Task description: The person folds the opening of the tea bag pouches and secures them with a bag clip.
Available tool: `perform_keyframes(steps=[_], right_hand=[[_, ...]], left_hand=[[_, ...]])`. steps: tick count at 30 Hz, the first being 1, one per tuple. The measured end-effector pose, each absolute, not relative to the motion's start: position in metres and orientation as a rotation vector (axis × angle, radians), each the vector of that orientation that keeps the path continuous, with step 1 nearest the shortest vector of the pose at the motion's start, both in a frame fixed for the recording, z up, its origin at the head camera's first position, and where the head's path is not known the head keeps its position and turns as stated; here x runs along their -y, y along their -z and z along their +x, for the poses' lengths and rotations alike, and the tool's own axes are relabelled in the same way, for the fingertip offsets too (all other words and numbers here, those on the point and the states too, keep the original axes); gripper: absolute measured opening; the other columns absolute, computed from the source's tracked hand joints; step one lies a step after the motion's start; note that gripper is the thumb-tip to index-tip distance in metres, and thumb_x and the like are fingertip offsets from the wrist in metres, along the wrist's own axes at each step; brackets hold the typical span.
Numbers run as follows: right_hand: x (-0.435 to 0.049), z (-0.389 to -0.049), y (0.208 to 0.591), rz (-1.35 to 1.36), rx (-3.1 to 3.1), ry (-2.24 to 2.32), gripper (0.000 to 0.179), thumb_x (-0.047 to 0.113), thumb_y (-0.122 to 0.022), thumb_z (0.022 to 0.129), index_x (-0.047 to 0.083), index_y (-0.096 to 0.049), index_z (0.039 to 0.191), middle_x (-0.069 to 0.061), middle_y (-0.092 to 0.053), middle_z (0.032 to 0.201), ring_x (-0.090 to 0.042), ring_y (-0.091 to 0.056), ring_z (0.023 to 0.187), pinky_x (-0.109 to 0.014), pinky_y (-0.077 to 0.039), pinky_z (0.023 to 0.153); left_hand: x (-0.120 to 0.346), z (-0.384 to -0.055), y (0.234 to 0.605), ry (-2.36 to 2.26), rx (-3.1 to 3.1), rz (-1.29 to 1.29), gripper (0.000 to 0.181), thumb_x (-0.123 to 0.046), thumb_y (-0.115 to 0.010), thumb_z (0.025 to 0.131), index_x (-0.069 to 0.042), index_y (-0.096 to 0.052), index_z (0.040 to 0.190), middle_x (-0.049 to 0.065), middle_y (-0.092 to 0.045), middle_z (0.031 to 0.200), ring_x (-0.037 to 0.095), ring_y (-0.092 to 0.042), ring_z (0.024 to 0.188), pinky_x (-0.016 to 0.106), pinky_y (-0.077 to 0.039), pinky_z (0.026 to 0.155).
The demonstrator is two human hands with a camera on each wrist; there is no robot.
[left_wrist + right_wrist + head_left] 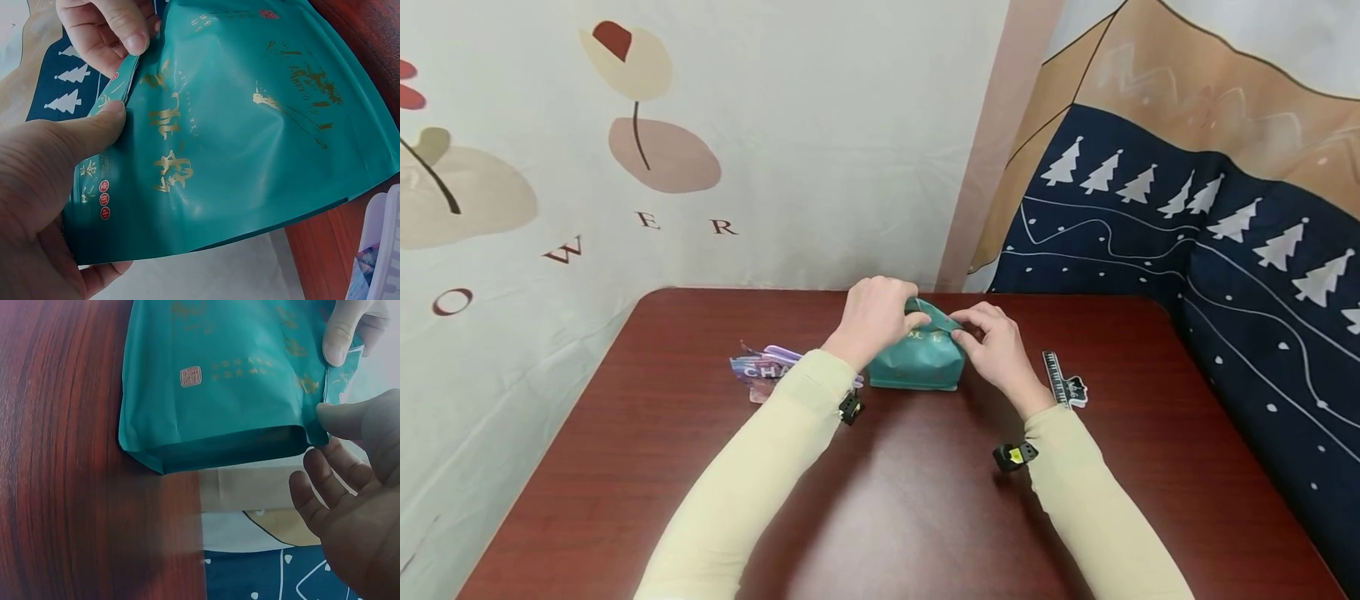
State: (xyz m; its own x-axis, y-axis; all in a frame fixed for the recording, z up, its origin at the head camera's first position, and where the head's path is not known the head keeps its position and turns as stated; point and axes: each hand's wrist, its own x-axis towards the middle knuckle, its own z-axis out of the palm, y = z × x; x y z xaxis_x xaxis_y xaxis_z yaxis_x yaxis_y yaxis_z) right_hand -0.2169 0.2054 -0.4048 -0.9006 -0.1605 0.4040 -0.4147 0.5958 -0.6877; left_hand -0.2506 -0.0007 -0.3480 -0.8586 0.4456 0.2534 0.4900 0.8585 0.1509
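Observation:
A teal tea pouch [917, 362] with gold lettering stands on the table, its top folded over. My left hand [880, 312] pinches the folded top near its left end, thumb on the front. With thumb and forefinger, my right hand [996, 343] pinches the right end of the same fold. In the left wrist view the pouch [237, 125] shows gold characters and its fold lies under the left thumb [94, 131]. The right wrist view shows the pouch's [219, 406] side gusset, with the right thumb [344, 419] pressing the fold's corner and the other fingers loosely bent below.
Left of the pouch lies a printed plastic packet [752, 368] beside a lilac plastic clip [782, 353], partly behind the left sleeve. A black-and-white clip [1063, 383] lies by the right wrist. Fabric hangings [850, 167] rise behind the dark red table [925, 492].

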Motion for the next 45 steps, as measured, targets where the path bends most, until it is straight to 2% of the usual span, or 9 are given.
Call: perform_keyframes(steps=[5,9,20,28,37,45], right_hand=[[-0.207,-0.216,0.402,0.461,2.549,-1.204,0.021,-0.001,-0.071,0.094,0.002,-0.076,0.114,-0.017,-0.067,0.106,-0.028,-0.057,0.091,-0.036,-0.047,0.076],[-0.209,-0.215,0.4,0.442,2.567,-1.212,0.021,0.0,-0.072,0.094,0.003,-0.076,0.115,-0.014,-0.067,0.108,-0.027,-0.058,0.094,-0.037,-0.049,0.078],[-0.216,-0.213,0.399,0.403,2.61,-1.191,0.024,0.002,-0.072,0.095,0.003,-0.074,0.119,-0.013,-0.066,0.112,-0.028,-0.061,0.097,-0.041,-0.052,0.083],[-0.224,-0.209,0.402,0.401,2.624,-1.138,0.024,0.003,-0.072,0.095,0.002,-0.074,0.119,-0.014,-0.067,0.111,-0.029,-0.061,0.096,-0.039,-0.05,0.081],[-0.236,-0.203,0.402,0.371,2.656,-1.083,0.025,0.004,-0.072,0.095,0.001,-0.073,0.12,-0.016,-0.067,0.113,-0.032,-0.062,0.101,-0.045,-0.052,0.084],[-0.247,-0.201,0.404,0.366,2.687,-1.044,0.025,0.003,-0.071,0.095,0.0,-0.072,0.12,-0.017,-0.066,0.113,-0.034,-0.063,0.104,-0.051,-0.054,0.087]], left_hand=[[0.004,-0.251,0.345,0.307,2.824,-0.713,0.036,-0.047,-0.078,0.09,-0.015,-0.08,0.106,0.002,-0.074,0.08,0.02,-0.066,0.072,0.035,-0.053,0.066],[0.006,-0.251,0.343,0.32,2.83,-0.709,0.036,-0.047,-0.079,0.09,-0.014,-0.08,0.105,0.002,-0.072,0.076,0.019,-0.064,0.069,0.034,-0.052,0.064],[0.005,-0.25,0.34,0.333,2.835,-0.723,0.035,-0.047,-0.078,0.09,-0.014,-0.079,0.104,0.002,-0.07,0.073,0.019,-0.063,0.067,0.034,-0.051,0.064],[0.002,-0.251,0.341,0.313,2.853,-0.721,0.039,-0.047,-0.077,0.091,-0.015,-0.079,0.114,0.002,-0.078,0.095,0.021,-0.069,0.079,0.035,-0.053,0.072],[-0.001,-0.249,0.343,0.322,2.871,-0.721,0.042,-0.047,-0.077,0.091,-0.016,-0.078,0.119,0.002,-0.079,0.102,0.021,-0.071,0.085,0.035,-0.053,0.075],[0.002,-0.248,0.345,0.319,2.843,-0.721,0.035,-0.048,-0.078,0.09,-0.016,-0.079,0.106,0.001,-0.073,0.077,0.019,-0.067,0.073,0.033,-0.048,0.066]])
